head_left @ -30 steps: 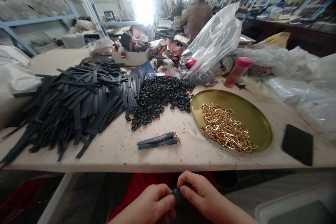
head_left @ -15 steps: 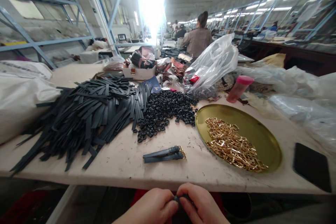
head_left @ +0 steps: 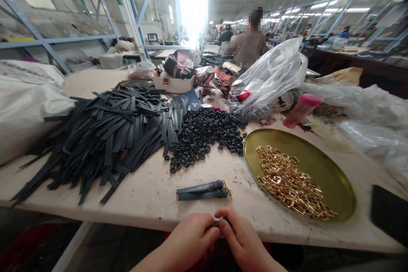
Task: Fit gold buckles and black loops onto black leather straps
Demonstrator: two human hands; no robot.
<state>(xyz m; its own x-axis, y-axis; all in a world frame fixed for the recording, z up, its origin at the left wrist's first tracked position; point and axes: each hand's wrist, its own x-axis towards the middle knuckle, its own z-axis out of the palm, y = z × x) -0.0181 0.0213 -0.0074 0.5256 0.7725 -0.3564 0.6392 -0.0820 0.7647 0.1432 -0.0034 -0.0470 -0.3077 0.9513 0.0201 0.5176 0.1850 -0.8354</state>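
At the table's front edge, my left hand [head_left: 195, 234] and my right hand [head_left: 239, 238] meet with thumbs and fingers pinched together. Both grip a black leather strap [head_left: 218, 224], of which only a small dark part shows between the fingertips; the rest is hidden. Just beyond them lie a few black straps with gold buckles [head_left: 204, 190], side by side. Farther back is a heap of small black strap loops [head_left: 210, 134]. To the right, gold buckles [head_left: 291, 182] are piled on a round gold-coloured tray [head_left: 342, 195].
A big pile of loose black strips [head_left: 121, 131] covers the table's left side. A pink-lidded jar [head_left: 301, 110] and a clear plastic bag [head_left: 274, 76] stand behind the tray. A black phone-like slab [head_left: 387, 214] lies far right. A person [head_left: 250, 46] is farther back, facing away.
Both hands have risen slightly and moved a little forward, closer to the table edge, still pinching the strap. The view has shifted slightly, so the table's things sit farther right.
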